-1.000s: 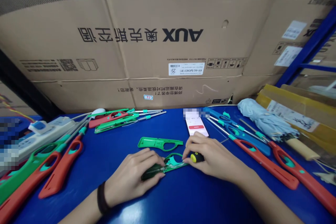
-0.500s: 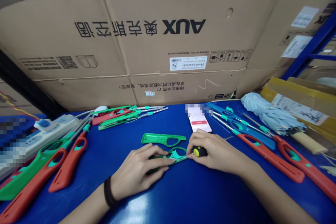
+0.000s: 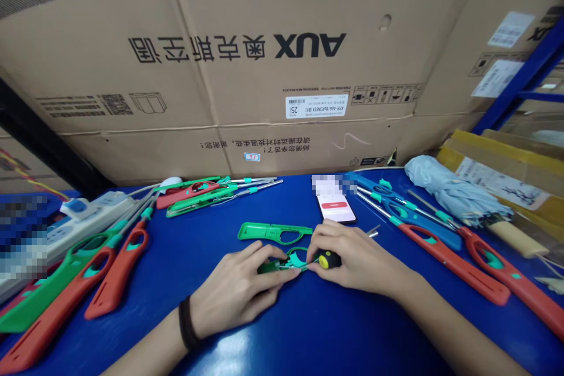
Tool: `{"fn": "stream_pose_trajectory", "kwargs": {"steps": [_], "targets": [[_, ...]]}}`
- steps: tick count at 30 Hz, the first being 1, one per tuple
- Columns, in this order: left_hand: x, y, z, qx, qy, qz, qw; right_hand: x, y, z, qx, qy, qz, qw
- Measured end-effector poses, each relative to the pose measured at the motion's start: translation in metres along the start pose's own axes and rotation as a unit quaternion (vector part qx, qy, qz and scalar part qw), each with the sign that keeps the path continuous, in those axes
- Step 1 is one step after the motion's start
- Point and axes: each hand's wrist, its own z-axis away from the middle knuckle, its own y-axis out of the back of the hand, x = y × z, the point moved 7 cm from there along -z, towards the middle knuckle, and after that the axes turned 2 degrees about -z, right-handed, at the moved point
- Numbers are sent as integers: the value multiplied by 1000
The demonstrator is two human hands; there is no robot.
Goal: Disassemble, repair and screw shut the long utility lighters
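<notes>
My left hand [image 3: 240, 282] is closed around an opened green lighter body [image 3: 268, 267], whose trigger ring with a turquoise trigger [image 3: 296, 260] points right. My right hand [image 3: 359, 258] holds a screwdriver [image 3: 328, 260] with a black and yellow handle tucked in the palm. Its thumb and index fingertips pinch at the front end of the lighter body; whatever small part lies between them is hidden. Just behind both hands lies a loose green shell half [image 3: 259, 231], hollow side up. A metal rod end [image 3: 373, 234] shows behind the right hand.
Red and green lighters [image 3: 110, 273] lie at left beside a white power strip [image 3: 88, 220]. More lighters [image 3: 202, 200] are at the back. A phone [image 3: 337, 208], red and blue lighters [image 3: 453, 264] and a folded umbrella [image 3: 453, 191] sit rightward. A cardboard box [image 3: 211, 88] walls the back.
My right hand has shifted slightly left with the screwdriver, uncovering the metal rod end behind it. My left hand and the lighter body have moved a little to the right.
</notes>
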Motion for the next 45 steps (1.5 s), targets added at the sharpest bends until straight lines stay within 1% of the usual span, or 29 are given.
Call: {"fn": "stream_pose_trajectory", "kwargs": {"steps": [5, 12, 16, 22, 26, 38, 45], "targets": [[-2, 0, 1, 6, 13, 14, 1000, -1, -3, 0, 3, 6, 0, 1000], [-6, -6, 1, -16, 32, 27, 999, 0, -6, -1, 6, 9, -2, 1000], [-6, -7, 2, -18, 32, 16, 999, -5, -6, 1, -2, 20, -2, 1000], [-3, -6, 1, -20, 28, 9, 999, -6, -3, 3, 0, 20, 48, 999], [-3, -6, 1, -18, 27, 6, 999, -6, -2, 3, 0, 25, 61, 998], [-1, -6, 1, -19, 22, -10, 1000, -6, -7, 2, -29, 3, 68, 997], [-2, -6, 2, -27, 40, 2, 999, -8, -9, 1, -27, -28, 42, 998]]}}
